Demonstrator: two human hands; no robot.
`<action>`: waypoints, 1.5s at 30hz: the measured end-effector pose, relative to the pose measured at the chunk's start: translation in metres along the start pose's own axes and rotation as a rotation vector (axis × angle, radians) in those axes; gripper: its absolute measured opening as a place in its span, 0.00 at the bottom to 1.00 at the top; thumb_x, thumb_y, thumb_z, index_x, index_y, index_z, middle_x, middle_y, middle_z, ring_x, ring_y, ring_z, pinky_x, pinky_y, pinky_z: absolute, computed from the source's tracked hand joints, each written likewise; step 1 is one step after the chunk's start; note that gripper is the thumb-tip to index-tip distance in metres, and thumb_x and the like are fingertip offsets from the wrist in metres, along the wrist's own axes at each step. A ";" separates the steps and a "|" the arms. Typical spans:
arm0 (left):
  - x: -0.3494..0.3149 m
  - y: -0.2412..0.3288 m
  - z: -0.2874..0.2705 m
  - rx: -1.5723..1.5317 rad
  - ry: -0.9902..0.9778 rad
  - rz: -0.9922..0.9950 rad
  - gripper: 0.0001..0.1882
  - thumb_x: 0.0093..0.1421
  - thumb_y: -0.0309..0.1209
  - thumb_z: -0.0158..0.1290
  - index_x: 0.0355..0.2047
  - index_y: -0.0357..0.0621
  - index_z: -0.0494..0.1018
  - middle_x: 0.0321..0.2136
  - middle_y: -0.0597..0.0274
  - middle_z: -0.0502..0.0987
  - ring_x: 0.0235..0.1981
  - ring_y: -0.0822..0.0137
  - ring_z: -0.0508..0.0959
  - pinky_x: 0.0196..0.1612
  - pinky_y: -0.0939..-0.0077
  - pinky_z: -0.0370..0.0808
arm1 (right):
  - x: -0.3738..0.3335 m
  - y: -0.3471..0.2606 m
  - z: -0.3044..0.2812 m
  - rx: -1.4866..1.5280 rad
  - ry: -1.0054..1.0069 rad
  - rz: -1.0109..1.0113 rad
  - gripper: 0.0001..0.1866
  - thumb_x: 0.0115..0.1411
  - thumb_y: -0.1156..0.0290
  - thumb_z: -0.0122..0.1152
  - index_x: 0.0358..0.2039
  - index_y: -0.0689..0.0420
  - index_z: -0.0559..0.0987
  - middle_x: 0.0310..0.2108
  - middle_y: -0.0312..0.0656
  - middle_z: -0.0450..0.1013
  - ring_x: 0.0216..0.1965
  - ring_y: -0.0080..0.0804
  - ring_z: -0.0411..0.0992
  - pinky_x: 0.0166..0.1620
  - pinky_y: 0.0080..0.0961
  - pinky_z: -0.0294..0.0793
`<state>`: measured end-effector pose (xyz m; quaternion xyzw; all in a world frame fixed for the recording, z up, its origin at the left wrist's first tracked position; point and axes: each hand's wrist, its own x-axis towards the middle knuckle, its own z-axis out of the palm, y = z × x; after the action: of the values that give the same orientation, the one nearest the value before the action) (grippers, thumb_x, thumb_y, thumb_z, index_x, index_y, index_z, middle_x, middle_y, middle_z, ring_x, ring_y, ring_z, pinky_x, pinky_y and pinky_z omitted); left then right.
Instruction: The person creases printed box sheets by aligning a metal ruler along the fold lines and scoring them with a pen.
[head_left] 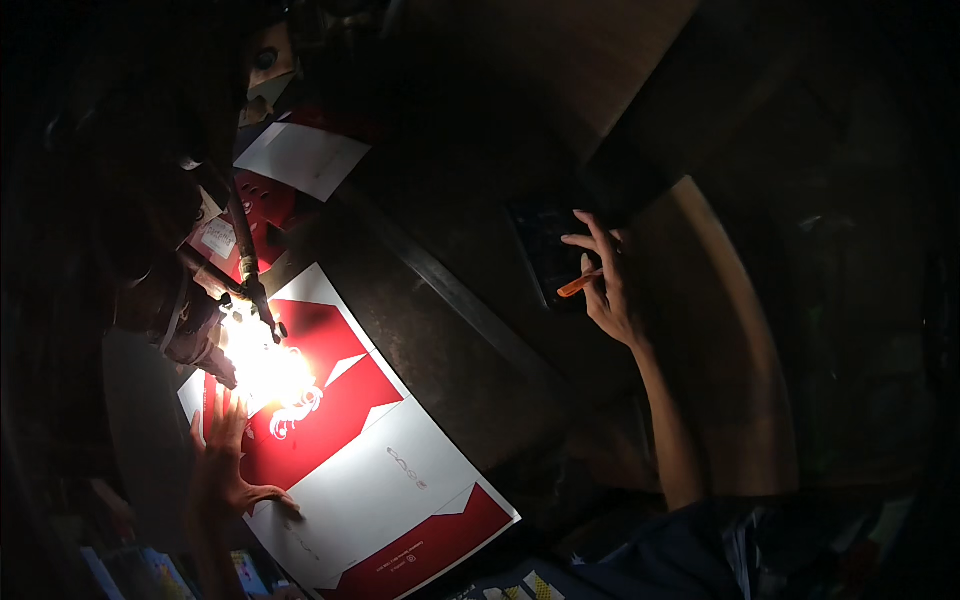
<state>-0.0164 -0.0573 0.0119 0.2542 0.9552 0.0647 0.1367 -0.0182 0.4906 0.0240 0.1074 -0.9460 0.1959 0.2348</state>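
Left hand flat on printed sheet, right hand pinching orange pen.
Fingers spread, the left presses the red-and-white sheet on the dark table under a glaring lamp; the pen hovers over a dark calculator.

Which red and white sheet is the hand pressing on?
The big sheet under the bright lamp: the left hand lies flat on it. The other sheets lie farther back in the dark, untouched.
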 end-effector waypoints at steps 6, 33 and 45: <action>-0.008 0.013 -0.008 -0.033 -0.023 -0.132 0.79 0.27 0.74 0.64 0.69 0.27 0.51 0.69 0.36 0.55 0.74 0.44 0.47 0.70 0.36 0.36 | 0.003 0.001 0.004 -0.066 0.001 -0.044 0.39 0.62 0.85 0.52 0.72 0.53 0.53 0.55 0.42 0.76 0.48 0.33 0.69 0.49 0.28 0.76; -0.026 0.062 -0.014 0.048 -0.024 -0.301 0.74 0.35 0.71 0.63 0.71 0.31 0.48 0.71 0.41 0.53 0.74 0.48 0.52 0.70 0.35 0.39 | -0.069 -0.014 -0.016 0.251 0.067 0.457 0.15 0.64 0.67 0.64 0.51 0.51 0.75 0.39 0.37 0.78 0.45 0.28 0.77 0.47 0.31 0.72; 0.002 0.123 0.033 -0.157 0.080 -0.754 0.75 0.46 0.78 0.50 0.72 0.32 0.29 0.69 0.17 0.36 0.74 0.34 0.40 0.67 0.26 0.31 | -0.080 -0.102 0.008 0.210 -0.276 0.797 0.17 0.63 0.65 0.68 0.47 0.58 0.73 0.35 0.37 0.62 0.36 0.27 0.62 0.50 0.30 0.70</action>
<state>0.0488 0.0514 0.0038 -0.1287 0.9784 0.0926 0.1328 0.0781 0.4041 0.0110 -0.2176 -0.9110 0.3503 -0.0001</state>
